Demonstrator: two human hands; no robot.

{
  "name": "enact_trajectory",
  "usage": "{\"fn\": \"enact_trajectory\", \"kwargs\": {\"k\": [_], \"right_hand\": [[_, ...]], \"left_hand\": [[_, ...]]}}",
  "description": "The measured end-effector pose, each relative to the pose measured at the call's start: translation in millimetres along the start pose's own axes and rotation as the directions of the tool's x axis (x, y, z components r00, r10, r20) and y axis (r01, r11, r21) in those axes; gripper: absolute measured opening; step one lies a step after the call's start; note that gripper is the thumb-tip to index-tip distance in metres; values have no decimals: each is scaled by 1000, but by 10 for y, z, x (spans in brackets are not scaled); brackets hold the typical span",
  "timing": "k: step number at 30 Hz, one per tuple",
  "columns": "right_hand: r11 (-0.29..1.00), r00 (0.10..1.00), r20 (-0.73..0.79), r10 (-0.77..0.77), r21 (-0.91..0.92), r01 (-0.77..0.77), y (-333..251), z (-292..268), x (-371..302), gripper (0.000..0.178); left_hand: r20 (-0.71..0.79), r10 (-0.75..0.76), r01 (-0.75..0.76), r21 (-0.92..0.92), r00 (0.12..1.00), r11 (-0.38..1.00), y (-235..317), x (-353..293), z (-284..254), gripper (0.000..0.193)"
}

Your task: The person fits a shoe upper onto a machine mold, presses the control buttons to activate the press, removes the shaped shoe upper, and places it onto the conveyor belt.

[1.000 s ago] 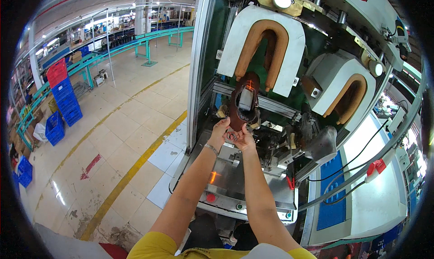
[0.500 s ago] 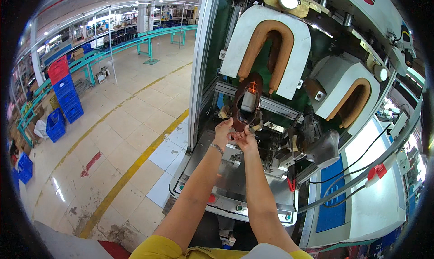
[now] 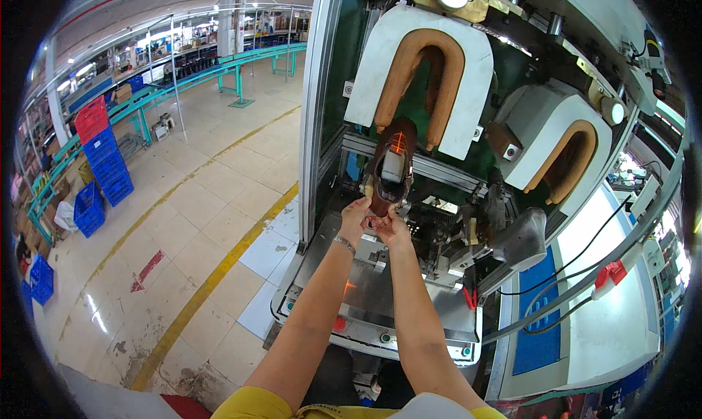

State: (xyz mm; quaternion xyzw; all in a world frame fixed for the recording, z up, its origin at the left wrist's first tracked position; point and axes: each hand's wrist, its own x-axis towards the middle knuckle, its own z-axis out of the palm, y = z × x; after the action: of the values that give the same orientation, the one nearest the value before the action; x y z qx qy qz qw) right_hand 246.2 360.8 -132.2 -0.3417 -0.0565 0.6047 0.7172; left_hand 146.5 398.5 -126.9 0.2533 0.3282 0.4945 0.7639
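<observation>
A dark brown shoe upper [image 3: 404,135] is seated in the machine, with a grey form showing in its opening and an orange light cross on its far part. At its near end, my left hand [image 3: 355,219] grips the left side with bent fingers. My right hand [image 3: 393,229] closes on the right side of the same end, its fingertips close to the left hand's. The exact spot pinched is hidden behind the fingers. Above the shoe hangs a white block with a brown U-shaped pad [image 3: 387,90].
A second padded block [image 3: 545,145] and a grey metal shoe form [image 3: 525,236] are on the right. Below my hands lies a metal bench plate [image 3: 365,287] with buttons along its front. A grey frame post [image 3: 316,119] bounds the left; blue crates [image 3: 110,163] stand beyond.
The whole view has shifted slightly left. Both hands have come a little lower and nearer to me, still at the near end of the shoe upper.
</observation>
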Motion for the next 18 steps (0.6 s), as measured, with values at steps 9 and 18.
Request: {"fn": "enact_trajectory", "kwargs": {"k": [9,18], "right_hand": [[995,997,-40,64,-71,-67,-29,28,-47,23],[979,994,112,-3,-203,26,213,-1082,-1161,36]], "left_hand": [[64,40,-51,175,997,983,67,-69,-67,20],[121,862,-194,981,493,-26,-375,-977,-2376,54]]}}
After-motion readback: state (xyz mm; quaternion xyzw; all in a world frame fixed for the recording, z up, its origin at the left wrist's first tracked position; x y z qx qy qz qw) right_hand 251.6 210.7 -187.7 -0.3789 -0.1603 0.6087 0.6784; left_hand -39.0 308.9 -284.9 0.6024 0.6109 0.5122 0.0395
